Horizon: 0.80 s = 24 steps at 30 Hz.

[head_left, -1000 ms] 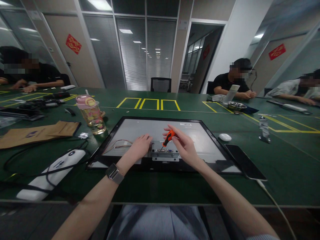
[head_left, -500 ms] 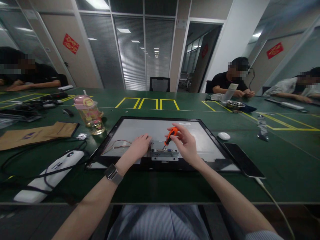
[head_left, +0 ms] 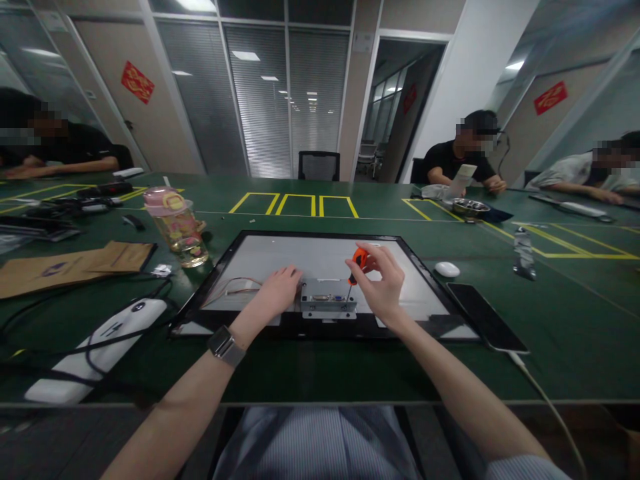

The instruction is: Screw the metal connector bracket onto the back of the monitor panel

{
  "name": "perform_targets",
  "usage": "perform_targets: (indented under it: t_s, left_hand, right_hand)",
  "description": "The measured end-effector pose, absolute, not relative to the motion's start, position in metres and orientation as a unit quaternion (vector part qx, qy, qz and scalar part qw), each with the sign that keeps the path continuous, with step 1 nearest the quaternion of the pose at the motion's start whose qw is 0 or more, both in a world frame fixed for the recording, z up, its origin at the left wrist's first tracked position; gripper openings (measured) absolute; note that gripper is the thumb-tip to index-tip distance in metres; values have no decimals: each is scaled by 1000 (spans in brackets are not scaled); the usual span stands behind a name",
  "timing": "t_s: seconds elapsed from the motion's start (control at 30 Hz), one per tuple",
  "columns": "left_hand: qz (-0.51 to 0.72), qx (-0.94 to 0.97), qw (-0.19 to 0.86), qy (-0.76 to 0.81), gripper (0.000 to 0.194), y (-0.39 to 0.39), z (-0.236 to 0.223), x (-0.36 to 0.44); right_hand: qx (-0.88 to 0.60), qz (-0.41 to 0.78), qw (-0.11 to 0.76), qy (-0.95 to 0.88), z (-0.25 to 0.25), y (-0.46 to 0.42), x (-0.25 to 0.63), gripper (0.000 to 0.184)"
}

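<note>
A flat display panel (head_left: pixel 255 257) with a black frame lies in front of me, its grey back facing up. Near its front edge is a metal box (head_left: pixel 325 305) with connector ports along one side. My right hand (head_left: pixel 383 283) is closed around an orange and black screwdriver (head_left: pixel 358 265). The shaft points down, its tip at the right end of the box's port side; exact contact is too small to tell. My left hand (head_left: pixel 280 291) lies with outstretched fingers at the box's left edge, its fingertips partly hidden. Thin wires (head_left: pixel 235 287) run across the panel beside it.
On the left stand a drink bottle (head_left: pixel 176 230), a brown paper bag (head_left: pixel 75 267) and a white power strip (head_left: pixel 100 350) with black cables. To the right lie a white case (head_left: pixel 447 269), a phone (head_left: pixel 486 317) with a cable, and a metal bowl (head_left: pixel 470 209). Other people sit across the table.
My right hand and the screwdriver have moved right, from the middle of the box's ports to its right end. The screwdriver stands more upright. My left hand stays in place.
</note>
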<state>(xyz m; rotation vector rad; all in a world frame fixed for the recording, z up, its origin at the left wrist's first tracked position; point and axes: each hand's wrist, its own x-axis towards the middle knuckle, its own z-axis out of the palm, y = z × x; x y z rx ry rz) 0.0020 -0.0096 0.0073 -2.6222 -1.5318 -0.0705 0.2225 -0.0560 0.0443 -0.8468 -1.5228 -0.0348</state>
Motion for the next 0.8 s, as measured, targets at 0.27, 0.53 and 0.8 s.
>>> perform_targets:
  t_s: [0.27,0.53,0.8]
  left_hand:
    - [-27,-862,62,-502,37,-6,2,1]
    - [-34,-863,64,-500,37,-5,0,1]
    - [-29,-863,66,-499,35,-7,2,1]
  right_hand:
    - [-370,-50,651,-661,45,-55,223,24]
    - [-359,-44,640,-678,45,-57,220,24]
    - [-355,-55,654,-666,43,-56,222,28]
